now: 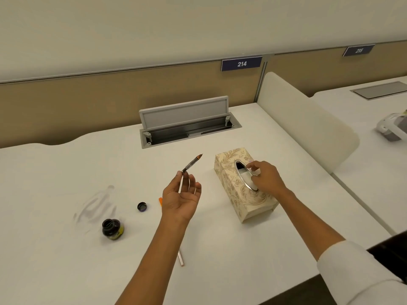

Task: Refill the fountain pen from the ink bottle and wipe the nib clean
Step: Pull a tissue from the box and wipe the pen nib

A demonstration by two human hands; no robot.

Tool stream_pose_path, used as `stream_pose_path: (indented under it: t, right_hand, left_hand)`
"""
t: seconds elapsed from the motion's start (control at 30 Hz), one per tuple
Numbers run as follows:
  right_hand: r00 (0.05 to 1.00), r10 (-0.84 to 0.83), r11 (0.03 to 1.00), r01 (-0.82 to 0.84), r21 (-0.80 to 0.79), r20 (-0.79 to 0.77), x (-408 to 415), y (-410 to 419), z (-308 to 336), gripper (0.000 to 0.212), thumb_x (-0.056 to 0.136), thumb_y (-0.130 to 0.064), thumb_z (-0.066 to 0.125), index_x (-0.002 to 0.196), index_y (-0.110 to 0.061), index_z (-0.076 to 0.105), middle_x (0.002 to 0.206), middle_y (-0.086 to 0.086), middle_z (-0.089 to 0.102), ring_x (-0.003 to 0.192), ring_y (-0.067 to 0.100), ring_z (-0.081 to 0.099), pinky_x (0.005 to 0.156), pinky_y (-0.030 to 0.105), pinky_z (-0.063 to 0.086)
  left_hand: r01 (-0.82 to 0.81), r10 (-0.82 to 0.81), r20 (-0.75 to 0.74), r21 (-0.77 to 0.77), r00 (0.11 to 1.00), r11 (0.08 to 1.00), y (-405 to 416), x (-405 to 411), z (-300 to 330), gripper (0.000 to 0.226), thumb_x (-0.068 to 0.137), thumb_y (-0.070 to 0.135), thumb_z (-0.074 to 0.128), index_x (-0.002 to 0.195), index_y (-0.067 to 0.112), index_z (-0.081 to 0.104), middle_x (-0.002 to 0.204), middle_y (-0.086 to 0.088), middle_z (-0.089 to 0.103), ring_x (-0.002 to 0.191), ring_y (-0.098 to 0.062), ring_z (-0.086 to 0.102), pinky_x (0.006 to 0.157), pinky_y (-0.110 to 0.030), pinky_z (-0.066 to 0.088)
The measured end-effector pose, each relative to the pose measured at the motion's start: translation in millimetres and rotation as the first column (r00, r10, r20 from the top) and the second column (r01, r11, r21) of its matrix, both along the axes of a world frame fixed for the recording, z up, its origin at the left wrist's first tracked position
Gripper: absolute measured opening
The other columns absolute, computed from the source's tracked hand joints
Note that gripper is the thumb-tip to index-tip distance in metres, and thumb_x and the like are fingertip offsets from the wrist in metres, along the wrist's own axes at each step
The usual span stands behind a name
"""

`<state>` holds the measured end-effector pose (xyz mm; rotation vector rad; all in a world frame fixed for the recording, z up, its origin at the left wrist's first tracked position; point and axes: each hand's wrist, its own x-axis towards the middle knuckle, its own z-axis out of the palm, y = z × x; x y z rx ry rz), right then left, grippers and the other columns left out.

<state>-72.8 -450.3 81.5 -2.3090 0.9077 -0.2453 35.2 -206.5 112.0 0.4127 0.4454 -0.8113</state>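
Observation:
My left hand [181, 198] is palm up over the middle of the white desk and grips the fountain pen section [192, 163] by its rear end, nib pointing up and away to the right. My right hand [265, 176] rests on top of the patterned tissue box [236, 194], fingers pinching at the white tissue [244, 173] in its oval slot. The open ink bottle [111, 228] stands at the lower left, with its black cap [142, 206] lying to the right of it. A slim pen barrel [181, 258] lies partly hidden under my left forearm.
A clear plastic wrapper [97, 203] lies behind the ink bottle. A small orange piece [160, 200] peeks out by my left wrist. An open cable hatch [187, 126] sits at the back of the desk. A divider panel [308, 128] bounds the right side.

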Motion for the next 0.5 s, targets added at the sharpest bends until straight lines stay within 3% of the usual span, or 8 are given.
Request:
stream_pose_path:
  t: [0.1, 0.27, 0.5]
  right_hand:
    - [0.977, 0.131, 0.987, -0.144, -0.067, -0.167, 5, -19, -6, 0.048, 0.082, -0.01, 0.06, 0.128, -0.024, 0.063, 0.121, 0.008, 0.055, 0.11, 0.027, 0.058, 0.087, 0.034, 0.047]
    - [0.887, 0.265, 0.922, -0.348, -0.17, -0.377, 18, -28, -6, 0.046, 0.086, -0.025, 0.066, 0.132, -0.03, 0.06, 0.132, 0.004, 0.041, 0.098, 0.025, 0.058, 0.078, 0.033, 0.048]
    - [0.884, 0.234, 0.907, -0.348, -0.237, -0.404, 26, -27, -7, 0.019, 0.088, -0.026, 0.069, 0.107, -0.021, 0.069, 0.123, 0.003, 0.046, 0.092, 0.026, 0.06, 0.071, 0.034, 0.048]
  left_hand:
    - [-0.018, 0.018, 0.006, 0.022, 1.0, 1.0, -1, -2, -5, 0.014, 0.082, 0.011, 0.068, 0.096, 0.009, 0.066, 0.085, -0.003, 0.067, 0.082, -0.018, 0.062, 0.073, -0.032, 0.047]
    - [-0.047, 0.045, 0.023, 0.061, 0.999, 0.997, -1, -3, -9, 0.014, 0.083, 0.012, 0.069, 0.097, 0.01, 0.066, 0.086, -0.002, 0.067, 0.082, -0.018, 0.062, 0.072, -0.031, 0.046]
    - [-0.071, 0.069, 0.026, 0.084, 0.997, 0.994, 3, -6, -11, 0.008, 0.085, 0.013, 0.068, 0.093, 0.011, 0.067, 0.081, -0.002, 0.068, 0.079, -0.017, 0.062, 0.074, -0.03, 0.044]
